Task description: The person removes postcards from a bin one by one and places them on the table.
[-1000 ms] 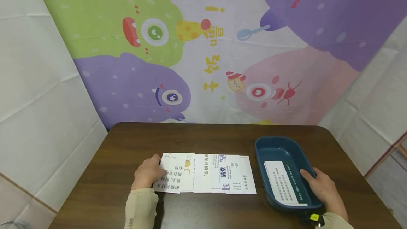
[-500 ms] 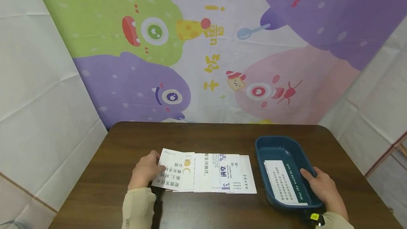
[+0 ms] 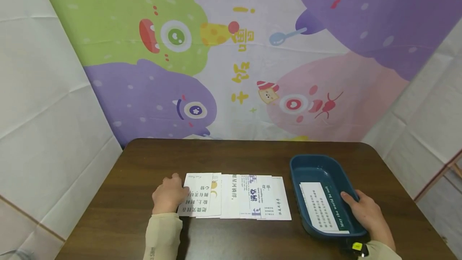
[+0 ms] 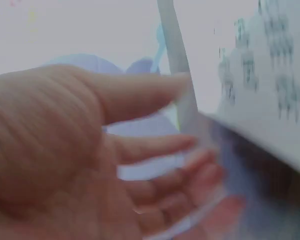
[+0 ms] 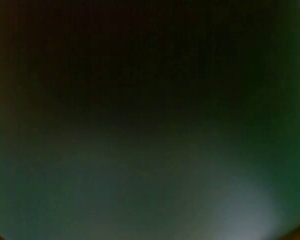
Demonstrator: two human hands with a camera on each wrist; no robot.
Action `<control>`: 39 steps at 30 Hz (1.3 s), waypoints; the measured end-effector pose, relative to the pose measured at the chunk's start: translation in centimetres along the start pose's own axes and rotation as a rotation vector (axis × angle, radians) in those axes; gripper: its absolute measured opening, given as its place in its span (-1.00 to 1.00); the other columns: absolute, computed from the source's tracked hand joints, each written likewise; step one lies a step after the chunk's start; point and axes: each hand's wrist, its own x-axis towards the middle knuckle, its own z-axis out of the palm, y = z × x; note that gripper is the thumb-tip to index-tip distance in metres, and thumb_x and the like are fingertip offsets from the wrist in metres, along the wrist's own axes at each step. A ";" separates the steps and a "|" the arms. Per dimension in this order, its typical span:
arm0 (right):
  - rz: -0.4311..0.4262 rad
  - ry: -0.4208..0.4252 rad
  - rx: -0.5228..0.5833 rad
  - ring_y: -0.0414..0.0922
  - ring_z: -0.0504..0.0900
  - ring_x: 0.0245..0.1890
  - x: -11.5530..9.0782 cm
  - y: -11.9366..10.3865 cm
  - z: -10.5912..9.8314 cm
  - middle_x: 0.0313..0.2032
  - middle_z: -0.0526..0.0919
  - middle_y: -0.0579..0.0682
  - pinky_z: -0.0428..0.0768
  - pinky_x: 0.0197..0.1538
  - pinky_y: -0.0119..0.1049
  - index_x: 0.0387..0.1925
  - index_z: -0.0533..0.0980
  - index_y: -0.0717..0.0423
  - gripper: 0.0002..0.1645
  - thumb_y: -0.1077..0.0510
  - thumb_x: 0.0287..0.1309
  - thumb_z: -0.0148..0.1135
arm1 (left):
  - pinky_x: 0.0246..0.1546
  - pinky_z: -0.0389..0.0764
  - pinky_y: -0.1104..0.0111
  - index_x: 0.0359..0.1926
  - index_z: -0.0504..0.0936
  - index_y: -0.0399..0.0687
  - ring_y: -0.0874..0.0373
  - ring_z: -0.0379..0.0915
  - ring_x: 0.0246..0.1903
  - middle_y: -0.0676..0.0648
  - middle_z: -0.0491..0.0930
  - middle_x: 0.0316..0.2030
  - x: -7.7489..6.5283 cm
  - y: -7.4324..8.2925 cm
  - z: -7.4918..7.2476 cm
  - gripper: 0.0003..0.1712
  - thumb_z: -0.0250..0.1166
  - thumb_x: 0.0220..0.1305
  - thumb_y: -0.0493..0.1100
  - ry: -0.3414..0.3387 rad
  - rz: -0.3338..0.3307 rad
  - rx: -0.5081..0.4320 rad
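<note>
My left hand [image 3: 169,193] is at the left end of an overlapping row of white printed cards [image 3: 249,196]. It holds the left edge of the end card [image 3: 197,198] between thumb and fingers; in the left wrist view the thumb meets the blurred edge of that card [image 4: 270,100]. This card now lies over much of the one with a yellow moon drawing. My right hand [image 3: 366,212] grips the right rim of a dark blue tray [image 3: 314,163], thumb inside. A white and green card [image 3: 321,208] lies in the tray. The right wrist view is dark and blurred.
The brown wooden table [image 3: 234,155] has rounded far corners. Behind it hangs a cloth [image 3: 231,63] with cartoon monsters, and white sheets [image 3: 43,91] stand at both sides.
My left hand has moved slightly right with the end card. The card was tilted half a second ago and now sits straighter, covering more of the moon drawing. Right hand and tray stay put.
</note>
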 end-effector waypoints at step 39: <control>0.007 0.007 0.003 0.17 0.49 -0.17 -0.1 -0.2 0.1 -0.05 0.46 0.46 0.52 -0.17 0.03 0.33 0.02 0.54 0.11 -0.43 0.32 -0.18 | -0.02 0.25 -0.26 0.17 0.55 0.11 -0.30 0.17 0.13 -0.36 0.32 0.18 1.9 4.2 4.9 -0.53 0.30 0.23 -0.24 0.045 0.260 0.023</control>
